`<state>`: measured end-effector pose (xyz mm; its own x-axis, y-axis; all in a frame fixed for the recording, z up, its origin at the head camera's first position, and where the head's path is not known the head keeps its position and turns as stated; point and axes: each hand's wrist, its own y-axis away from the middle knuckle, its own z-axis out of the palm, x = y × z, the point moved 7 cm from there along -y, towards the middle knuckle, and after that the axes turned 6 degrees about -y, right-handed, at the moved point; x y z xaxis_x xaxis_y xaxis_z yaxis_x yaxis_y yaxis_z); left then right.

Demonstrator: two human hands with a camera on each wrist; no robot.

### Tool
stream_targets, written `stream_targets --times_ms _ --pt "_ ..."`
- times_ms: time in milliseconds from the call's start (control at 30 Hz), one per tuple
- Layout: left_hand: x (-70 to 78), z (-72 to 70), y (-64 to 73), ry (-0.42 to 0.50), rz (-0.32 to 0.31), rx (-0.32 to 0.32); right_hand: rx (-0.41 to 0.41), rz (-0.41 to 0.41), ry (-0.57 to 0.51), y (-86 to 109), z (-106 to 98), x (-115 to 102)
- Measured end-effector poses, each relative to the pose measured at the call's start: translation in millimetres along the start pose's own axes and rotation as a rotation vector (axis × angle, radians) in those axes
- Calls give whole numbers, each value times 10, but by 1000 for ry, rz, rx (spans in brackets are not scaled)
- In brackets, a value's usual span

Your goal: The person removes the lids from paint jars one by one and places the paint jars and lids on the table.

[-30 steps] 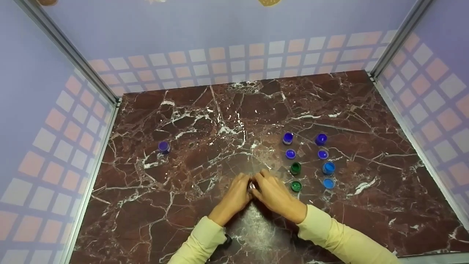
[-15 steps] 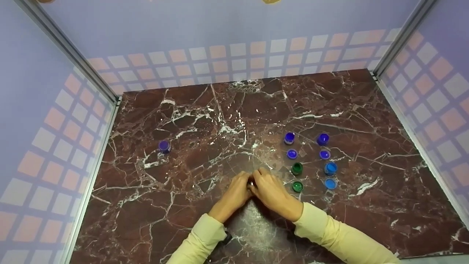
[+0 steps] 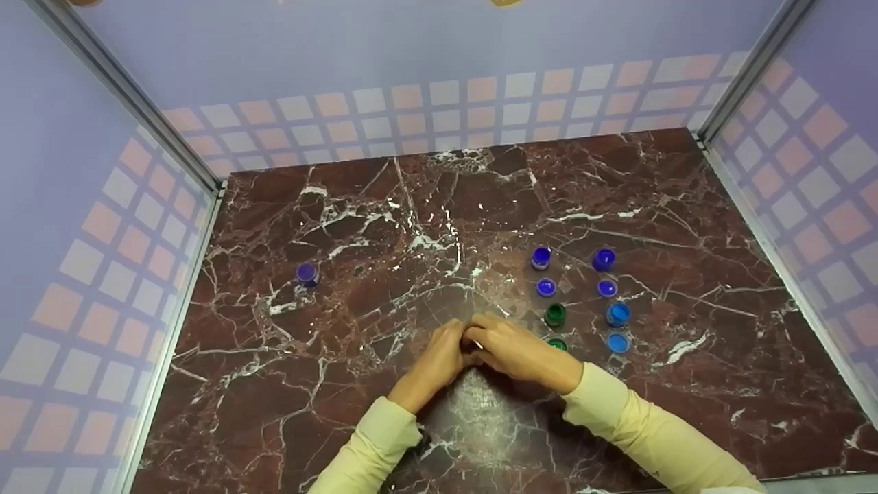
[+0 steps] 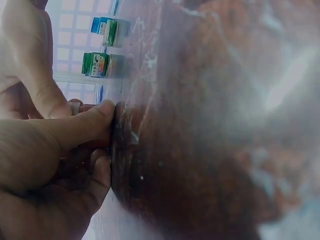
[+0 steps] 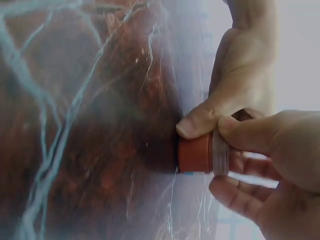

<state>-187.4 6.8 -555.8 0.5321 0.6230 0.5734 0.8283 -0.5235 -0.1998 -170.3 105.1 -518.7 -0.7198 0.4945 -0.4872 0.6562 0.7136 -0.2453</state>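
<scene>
A small orange-red paint jar (image 5: 195,155) with a clear lid (image 5: 220,152) stands on the marble-patterned tabletop between both hands. My left hand (image 3: 442,353) grips the jar's body, its thumb along the side near the base. My right hand (image 3: 513,348) pinches the lid's edge between thumb and fingers. From the head view the hands hide the jar almost entirely. In the left wrist view, a sliver of the jar (image 4: 90,106) shows between the fingers.
Right of the hands stand open paint jars: dark blue (image 3: 541,259), violet-blue (image 3: 603,259), green (image 3: 555,315) and light blue (image 3: 618,314). Round lids, such as the light blue lid (image 3: 618,342), lie before them. A purple jar (image 3: 307,274) stands far left. Panels enclose the table.
My right hand has turned at the wrist, its knuckles now reaching over the jar and its forearm swung slightly right. It now partly covers the green lid. My left hand stays nearly in place.
</scene>
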Motion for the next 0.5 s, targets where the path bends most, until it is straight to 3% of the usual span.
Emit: stream_targets --times_ms 133,300,400,500 --pt "-2 -5 -11 7 6 4 -3 -102 0 6 -27 -39" --pt "-20 2 -21 14 -42 -29 5 -211 37 37 -31 -78" --pt "-27 3 -21 21 -67 -43 -9 -203 -10 69 -37 -50" --pt "-24 7 -15 30 -76 -51 -7 -139 -107 107 -75 0"
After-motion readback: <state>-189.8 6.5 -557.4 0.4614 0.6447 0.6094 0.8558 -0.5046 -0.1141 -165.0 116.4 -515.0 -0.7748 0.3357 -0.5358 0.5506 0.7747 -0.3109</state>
